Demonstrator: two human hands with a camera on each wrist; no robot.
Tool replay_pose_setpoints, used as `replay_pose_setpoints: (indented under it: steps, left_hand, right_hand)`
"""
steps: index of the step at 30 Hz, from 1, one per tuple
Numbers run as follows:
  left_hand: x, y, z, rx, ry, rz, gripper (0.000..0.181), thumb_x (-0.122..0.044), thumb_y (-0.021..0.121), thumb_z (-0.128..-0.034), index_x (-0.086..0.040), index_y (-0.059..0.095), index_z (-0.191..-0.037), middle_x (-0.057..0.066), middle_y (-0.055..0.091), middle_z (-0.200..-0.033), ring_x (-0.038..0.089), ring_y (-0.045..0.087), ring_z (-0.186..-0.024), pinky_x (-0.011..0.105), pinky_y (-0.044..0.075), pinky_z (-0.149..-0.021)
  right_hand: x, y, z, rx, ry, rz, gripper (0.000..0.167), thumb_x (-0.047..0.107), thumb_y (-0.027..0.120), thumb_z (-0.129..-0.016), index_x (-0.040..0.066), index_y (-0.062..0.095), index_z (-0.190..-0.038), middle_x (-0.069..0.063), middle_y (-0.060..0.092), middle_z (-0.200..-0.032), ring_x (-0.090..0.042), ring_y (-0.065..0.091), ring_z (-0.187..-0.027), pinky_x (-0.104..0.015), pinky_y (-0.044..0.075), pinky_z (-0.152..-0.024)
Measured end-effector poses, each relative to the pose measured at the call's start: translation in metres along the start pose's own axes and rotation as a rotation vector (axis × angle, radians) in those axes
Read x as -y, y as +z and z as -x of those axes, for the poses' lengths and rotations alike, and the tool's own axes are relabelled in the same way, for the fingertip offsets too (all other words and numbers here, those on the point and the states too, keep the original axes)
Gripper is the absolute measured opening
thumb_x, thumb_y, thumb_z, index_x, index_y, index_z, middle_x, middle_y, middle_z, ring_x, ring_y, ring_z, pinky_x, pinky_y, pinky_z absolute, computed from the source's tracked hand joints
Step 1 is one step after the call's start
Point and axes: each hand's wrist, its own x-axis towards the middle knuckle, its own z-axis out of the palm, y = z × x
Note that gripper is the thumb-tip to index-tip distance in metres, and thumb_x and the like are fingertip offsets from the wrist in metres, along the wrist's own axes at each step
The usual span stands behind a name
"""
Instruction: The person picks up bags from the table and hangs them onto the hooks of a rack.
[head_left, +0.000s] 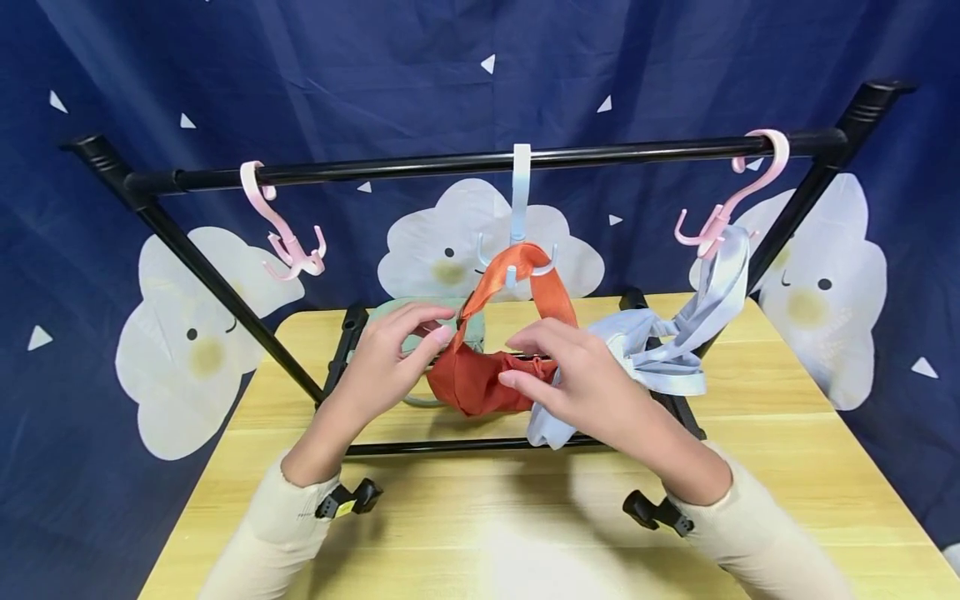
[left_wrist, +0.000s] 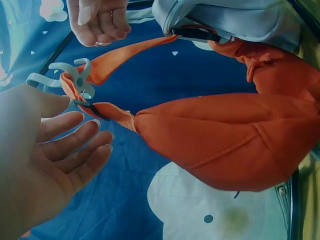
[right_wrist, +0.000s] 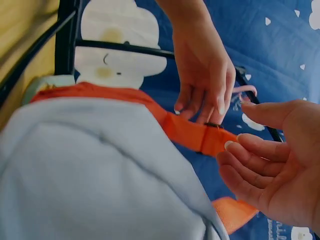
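An orange-red shoulder bag hangs by its strap from the light blue multi-prong hook at the middle of the black rail. My left hand is beside the bag's left side, fingers loosely bent. In the left wrist view, it is close to the strap's dark buckle; whether they touch is unclear. On the other side, my right hand stands in front of the bag with fingers relaxed, gripping nothing. A light blue bag hangs from the right pink hook, partly behind my right hand.
Another pink hook hangs bare on the left of the rail. A pale green bag is behind the orange one, mostly hidden. The black rack's lower bar runs above the wooden table, before a dark blue cloud-print curtain.
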Motion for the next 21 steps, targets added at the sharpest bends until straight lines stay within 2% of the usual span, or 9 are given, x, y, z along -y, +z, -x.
replay_pose_setpoints:
  steps: [3, 7, 12, 15, 21]
  left_hand:
    - [0.005, -0.003, 0.005, 0.017, -0.015, -0.041, 0.025, -0.020, 0.066, -0.1019, -0.013, 0.074, -0.125, 0.004, 0.076, -0.117, 0.013, 0.070, -0.095, 0.029, 0.057, -0.073]
    - [0.012, -0.007, 0.012, 0.044, -0.032, -0.094, 0.025, -0.020, 0.066, -0.1022, -0.013, 0.074, -0.125, 0.004, 0.076, -0.117, 0.014, 0.071, -0.095, 0.031, 0.057, -0.070]
    - [0.020, -0.010, 0.020, 0.103, -0.083, -0.118, 0.027, -0.023, 0.064, -0.1037, -0.012, 0.073, -0.126, 0.005, 0.075, -0.122, 0.017, 0.073, -0.099, 0.037, 0.061, -0.075]
    - [0.025, -0.012, 0.024, 0.140, -0.120, -0.123, 0.029, -0.026, 0.062, -0.1049, -0.012, 0.072, -0.128, 0.005, 0.074, -0.124, 0.018, 0.073, -0.101, 0.039, 0.062, -0.080]
    - [0.041, -0.018, 0.034, 0.165, -0.161, -0.168, 0.030, -0.031, 0.061, -0.1059, -0.014, 0.072, -0.128, 0.003, 0.074, -0.122, 0.017, 0.072, -0.101, 0.037, 0.060, -0.078]
  right_hand:
    - [0.004, 0.008, -0.001, 0.027, -0.001, -0.024, 0.028, 0.020, 0.085, -0.088, 0.010, 0.072, -0.110, 0.001, 0.073, -0.103, -0.009, 0.066, -0.090, -0.029, 0.059, -0.077]
    - [0.010, 0.021, -0.003, 0.048, -0.017, -0.051, 0.029, 0.020, 0.084, -0.088, 0.010, 0.072, -0.112, 0.001, 0.073, -0.103, -0.008, 0.063, -0.087, -0.025, 0.056, -0.073]
    - [0.018, 0.037, -0.007, 0.074, -0.027, -0.053, 0.029, 0.024, 0.084, -0.089, 0.010, 0.071, -0.111, -0.001, 0.073, -0.102, -0.008, 0.066, -0.086, -0.022, 0.056, -0.073]
    - [0.021, 0.046, -0.008, 0.105, 0.001, -0.047, 0.031, 0.028, 0.083, -0.090, 0.010, 0.070, -0.112, -0.001, 0.073, -0.103, -0.011, 0.067, -0.085, -0.023, 0.057, -0.074]
    - [0.022, 0.060, -0.010, 0.209, 0.082, -0.038, 0.035, 0.033, 0.079, -0.092, 0.012, 0.070, -0.119, 0.000, 0.074, -0.114, -0.013, 0.071, -0.101, -0.029, 0.059, -0.089]
